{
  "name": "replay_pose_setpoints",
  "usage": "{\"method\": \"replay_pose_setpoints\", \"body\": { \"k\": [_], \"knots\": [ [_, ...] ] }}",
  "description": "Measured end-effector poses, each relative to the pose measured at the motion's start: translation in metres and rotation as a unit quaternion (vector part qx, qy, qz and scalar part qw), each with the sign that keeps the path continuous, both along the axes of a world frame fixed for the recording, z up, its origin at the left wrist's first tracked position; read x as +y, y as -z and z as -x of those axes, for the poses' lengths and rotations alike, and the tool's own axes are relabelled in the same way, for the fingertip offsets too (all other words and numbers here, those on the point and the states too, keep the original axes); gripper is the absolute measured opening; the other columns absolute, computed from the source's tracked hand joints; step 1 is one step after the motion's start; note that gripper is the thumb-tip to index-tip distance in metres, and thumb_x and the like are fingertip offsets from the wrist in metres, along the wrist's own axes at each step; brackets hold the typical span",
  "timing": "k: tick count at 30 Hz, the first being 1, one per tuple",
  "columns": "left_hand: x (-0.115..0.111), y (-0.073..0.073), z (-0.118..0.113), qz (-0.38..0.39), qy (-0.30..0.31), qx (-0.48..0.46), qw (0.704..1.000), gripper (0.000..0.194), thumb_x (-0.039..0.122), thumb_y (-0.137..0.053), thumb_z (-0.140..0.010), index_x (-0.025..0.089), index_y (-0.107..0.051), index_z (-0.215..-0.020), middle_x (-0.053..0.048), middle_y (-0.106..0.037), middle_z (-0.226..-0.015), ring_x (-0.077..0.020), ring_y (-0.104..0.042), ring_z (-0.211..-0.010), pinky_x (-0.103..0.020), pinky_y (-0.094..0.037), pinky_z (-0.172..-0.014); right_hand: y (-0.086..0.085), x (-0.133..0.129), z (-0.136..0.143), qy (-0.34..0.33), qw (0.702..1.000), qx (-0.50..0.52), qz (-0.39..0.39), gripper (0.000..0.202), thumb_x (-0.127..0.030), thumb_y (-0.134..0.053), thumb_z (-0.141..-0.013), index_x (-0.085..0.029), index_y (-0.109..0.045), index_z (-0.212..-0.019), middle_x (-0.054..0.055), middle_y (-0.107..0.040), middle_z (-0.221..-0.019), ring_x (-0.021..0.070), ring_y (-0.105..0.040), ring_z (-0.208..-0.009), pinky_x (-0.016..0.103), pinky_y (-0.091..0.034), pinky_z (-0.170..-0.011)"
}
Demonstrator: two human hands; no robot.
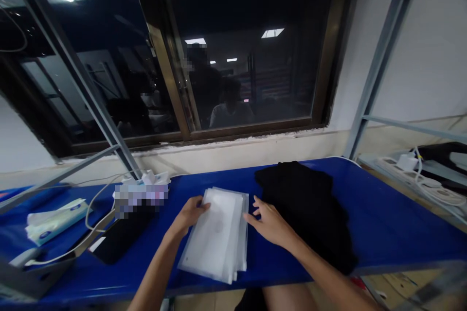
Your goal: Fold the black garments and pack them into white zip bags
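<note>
A stack of frosted plastic zip bags (217, 233) lies on the blue table (386, 218) in front of me, its edges slightly uneven. My left hand (190, 213) is at the stack's upper left edge, thumb over the top bag and fingers curled at the side, closed on the edge. At the right edge, my right hand (270, 222) has its fingers apart, with the thumb close to the bags; whether it touches them I cannot tell. Just beyond that hand, a black folded cloth (306, 209) is spread on the table.
Left on the table are a tissue pack (56, 223), a long black box (122, 238), white cables and plugs (149, 178). Metal posts (383, 53) rise at both sides. Behind is a dark window (251, 43). A power strip (430, 182) lies at the right.
</note>
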State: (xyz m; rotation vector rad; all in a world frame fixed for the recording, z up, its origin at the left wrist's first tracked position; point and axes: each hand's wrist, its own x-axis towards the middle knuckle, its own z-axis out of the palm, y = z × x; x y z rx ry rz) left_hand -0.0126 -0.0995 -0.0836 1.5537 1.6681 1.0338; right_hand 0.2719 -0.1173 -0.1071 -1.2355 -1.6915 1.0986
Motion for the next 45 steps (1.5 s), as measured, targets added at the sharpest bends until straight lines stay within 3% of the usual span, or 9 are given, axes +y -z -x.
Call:
{"method": "replay_pose_setpoints", "body": {
  "k": [4,6,10,13,17,24,31,38,45],
  "knots": [
    [-0.019,-0.017,-0.019,-0.084,-0.006,-0.18,0.98,0.048,0.058,-0.074,-0.075,0.017,-0.059,-0.095,-0.005,-0.07,-0.086,-0.0219,-0.068,-0.077,-0.029,-0.05,-0.066,-0.012,0.011,0.028,-0.087,0.977,0.172,0.086,0.074,-0.044,-0.078,-0.074,-0.022,-0.05,-0.139,0.014,-0.068,-0.124,0.0324,-0.067,-0.112,0.048,-0.053,-0.097],
    [-0.025,-0.024,-0.028,-0.157,-0.023,-0.226,0.961,0.045,0.056,-0.073,-0.08,0.02,-0.056,-0.103,-0.005,-0.071,-0.094,-0.0204,-0.068,-0.082,-0.028,-0.052,-0.073,-0.027,0.013,0.034,-0.107,0.967,0.23,0.033,0.054,-0.042,-0.072,-0.079,-0.023,-0.057,-0.127,0.009,-0.072,-0.111,0.0307,-0.067,-0.105,0.046,-0.053,-0.094],
    [-0.028,-0.022,-0.039,-0.277,-0.032,-0.247,0.928,0.034,0.047,-0.069,-0.088,0.023,-0.059,-0.11,-0.004,-0.07,-0.11,-0.0196,-0.066,-0.103,-0.027,-0.05,-0.091,-0.043,0.011,0.039,-0.032,0.966,0.206,-0.15,0.022,-0.034,-0.056,-0.087,-0.023,-0.06,-0.106,0.005,-0.068,-0.099,0.027,-0.063,-0.097,0.04,-0.05,-0.093],
    [-0.022,-0.003,-0.043,-0.262,-0.037,-0.284,0.922,0.037,0.044,-0.071,-0.084,0.023,-0.063,-0.113,-0.004,-0.07,-0.115,-0.0222,-0.061,-0.116,-0.03,-0.046,-0.102,-0.033,0.014,0.041,-0.014,0.967,0.178,-0.181,0.019,-0.028,-0.05,-0.087,-0.023,-0.059,-0.102,0.004,-0.066,-0.093,0.0252,-0.061,-0.095,0.036,-0.048,-0.089],
    [-0.008,0.018,-0.048,-0.184,-0.098,-0.314,0.926,0.047,0.04,-0.078,-0.068,0.02,-0.067,-0.11,-0.007,-0.071,-0.109,-0.0292,-0.06,-0.117,-0.04,-0.043,-0.106,-0.013,0.026,0.046,0.01,0.977,0.168,-0.129,0.018,-0.023,-0.049,-0.08,-0.022,-0.057,-0.096,0.0,-0.062,-0.082,0.0216,-0.058,-0.082,0.033,-0.046,-0.08],
    [-0.01,-0.001,-0.052,-0.243,-0.032,-0.317,0.916,0.038,0.028,-0.075,-0.072,0.023,-0.064,-0.107,-0.003,-0.071,-0.107,-0.0226,-0.064,-0.106,-0.032,-0.048,-0.094,-0.023,0.02,0.044,0.041,0.957,0.261,-0.123,0.009,-0.022,-0.047,-0.075,-0.023,-0.05,-0.083,-0.003,-0.049,-0.076,0.0169,-0.047,-0.074,0.028,-0.038,-0.07],
    [-0.005,0.016,-0.062,-0.188,-0.071,-0.3,0.932,0.033,0.023,-0.072,-0.066,0.019,-0.068,-0.098,-0.004,-0.071,-0.098,-0.0234,-0.064,-0.1,-0.033,-0.048,-0.092,0.004,0.032,0.043,0.062,0.977,0.204,-0.019,0.019,-0.025,-0.05,-0.067,-0.021,-0.057,-0.084,-0.002,-0.057,-0.076,0.0196,-0.051,-0.076,0.032,-0.041,-0.076],
    [-0.016,0.005,-0.063,-0.279,-0.056,-0.347,0.894,0.043,0.02,-0.078,-0.068,0.021,-0.068,-0.109,-0.005,-0.072,-0.107,-0.0193,-0.067,-0.1,-0.026,-0.049,-0.089,0.007,0.028,0.047,0.103,0.956,0.271,-0.038,0.038,-0.017,-0.049,-0.063,-0.021,-0.061,-0.099,-0.001,-0.063,-0.085,0.0191,-0.057,-0.079,0.028,-0.046,-0.071],
    [-0.011,0.002,-0.067,-0.247,-0.058,-0.351,0.902,0.026,0.019,-0.075,-0.067,0.018,-0.07,-0.092,-0.002,-0.071,-0.088,-0.0164,-0.065,-0.085,-0.024,-0.048,-0.08,0.01,0.033,0.043,0.118,0.984,0.128,-0.049,0.033,-0.017,-0.054,-0.066,-0.021,-0.065,-0.097,0.002,-0.07,-0.085,0.0244,-0.066,-0.083,0.034,-0.051,-0.078]
  ]
}}
